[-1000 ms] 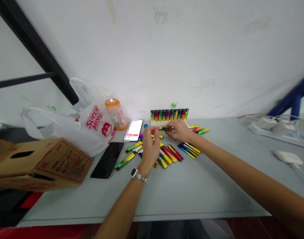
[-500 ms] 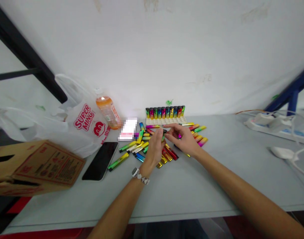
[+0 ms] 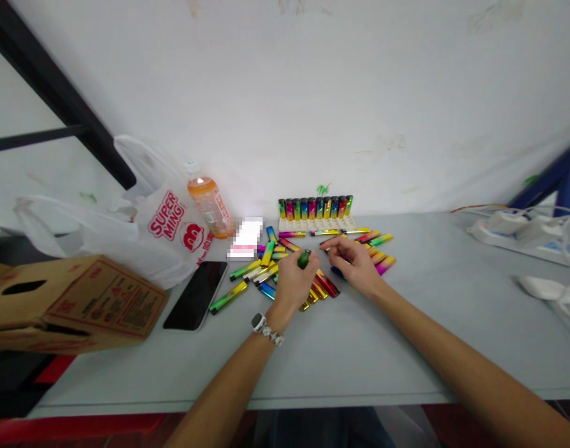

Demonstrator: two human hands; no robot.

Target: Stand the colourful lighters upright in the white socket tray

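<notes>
My left hand is closed around a green lighter, held upright above a loose pile of shiny multicoloured lighters on the grey table. My right hand hovers just right of it, fingers curled in a pinch over more lighters; what it pinches is too small to name. Behind the hands a white tray holds a row of upright lighters against the wall.
A black phone lies left of the pile, a second lit phone behind it. An orange drink bottle, a white plastic bag and a cardboard box stand at the left. Power strips and cables are at the right.
Both hands have drawn back from the tray toward me. The left hand now holds the green lighter upright; the right hand has lowered onto the lighters at the right.
</notes>
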